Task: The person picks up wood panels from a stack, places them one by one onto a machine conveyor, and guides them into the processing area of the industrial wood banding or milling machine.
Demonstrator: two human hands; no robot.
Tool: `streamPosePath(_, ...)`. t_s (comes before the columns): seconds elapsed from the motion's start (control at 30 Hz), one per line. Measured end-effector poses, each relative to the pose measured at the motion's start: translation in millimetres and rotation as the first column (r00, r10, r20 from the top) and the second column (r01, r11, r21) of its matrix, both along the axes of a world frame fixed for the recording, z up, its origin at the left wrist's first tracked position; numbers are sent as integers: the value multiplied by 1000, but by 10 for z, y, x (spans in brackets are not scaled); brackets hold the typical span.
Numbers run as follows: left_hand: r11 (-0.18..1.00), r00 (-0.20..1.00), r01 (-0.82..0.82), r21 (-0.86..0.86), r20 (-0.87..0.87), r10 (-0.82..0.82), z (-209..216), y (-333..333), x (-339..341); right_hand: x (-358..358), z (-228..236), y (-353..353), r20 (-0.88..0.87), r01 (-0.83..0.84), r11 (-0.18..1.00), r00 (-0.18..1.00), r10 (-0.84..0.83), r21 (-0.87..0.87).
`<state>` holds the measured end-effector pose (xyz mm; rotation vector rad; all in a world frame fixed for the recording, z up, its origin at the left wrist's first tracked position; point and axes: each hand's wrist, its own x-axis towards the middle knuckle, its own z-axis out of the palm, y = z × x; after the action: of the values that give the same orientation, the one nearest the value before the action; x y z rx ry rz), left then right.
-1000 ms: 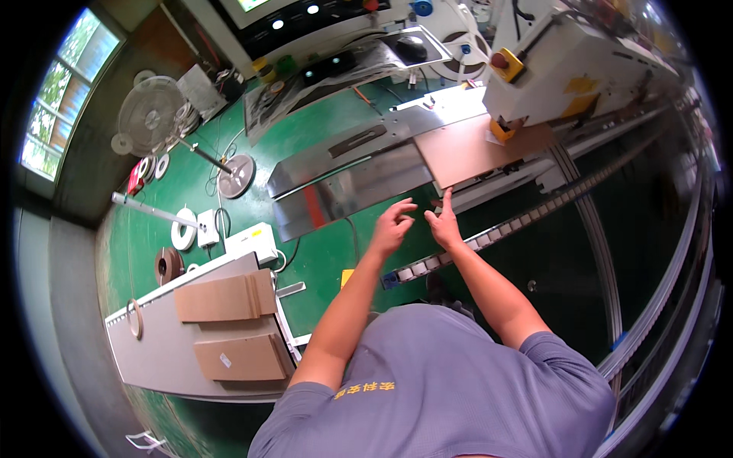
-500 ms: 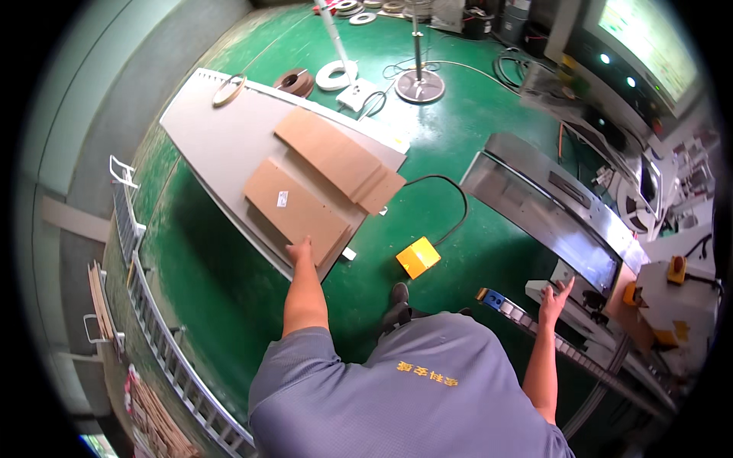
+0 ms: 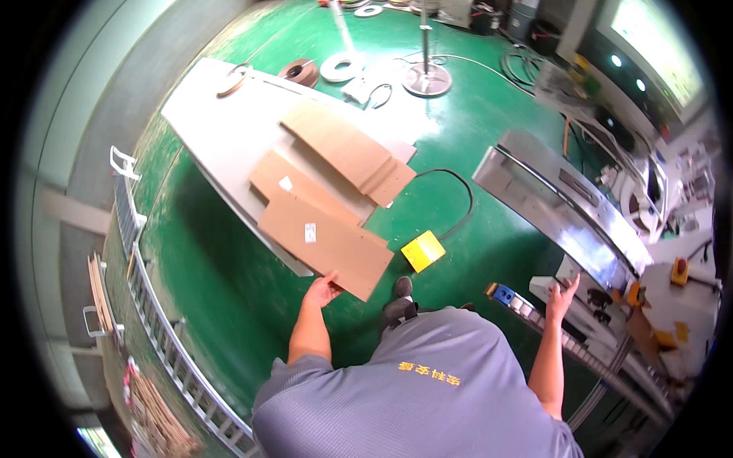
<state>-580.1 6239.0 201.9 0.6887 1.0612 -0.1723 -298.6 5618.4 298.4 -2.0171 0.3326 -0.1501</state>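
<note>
The left hand (image 3: 322,290) gripped the near corner of a flattened cardboard sheet (image 3: 328,243), fingers curled under its edge, the forearm stretched forward and to the left from the grey shirt (image 3: 412,397). The sheet lay half on the low grey table (image 3: 221,126) and half overhanging it toward the person. The right hand (image 3: 563,294) was raised, palm open and fingers spread, holding nothing, just beside the white guide rail (image 3: 580,343) of the machine on the right, with a blue block (image 3: 502,293) at the rail's near end.

No open container showed; the cartons were all folded flat. A second flat sheet (image 3: 301,187) lay beneath the held one, and a longer one (image 3: 347,149) lay across the table beyond. A tape roll (image 3: 233,79) sat at the table's far end.

The floor (image 3: 214,259) was painted green. On it stood a yellow foot pedal (image 3: 423,250) with a black cable (image 3: 450,191) looping away, a brown roll (image 3: 298,72), a white roll (image 3: 341,66) and a pole stand (image 3: 425,72). A long steel conveyor housing (image 3: 557,202) ran along the right, and a white railing (image 3: 153,305) bordered the left.
</note>
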Motion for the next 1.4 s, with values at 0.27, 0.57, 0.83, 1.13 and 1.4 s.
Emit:
streamPosePath(0.27,854,856,-489,179,288,430,-294,-15,86,75,159,213,2,-16,998,1000,16,-56)
streamPosePath(0.57,647,725,-678,348,173,667,-11,587,692,13,54,115,-15,-52,997,999,52,-50)
streamPosePath(0.83,869,681,-492,44,641,353,554,235,636,-28,62,92,13,7,1000,1000,-8,18)
streamPosePath(1.13,952,733,268,-147,673,-103,925,-1843,2743,40,95,122,43,146,907,983,-177,395)
streamPosePath(1.4,859,780,475,-191,542,-311,820,-3846,3401,-23,220,185,130,351,834,888,-441,426)
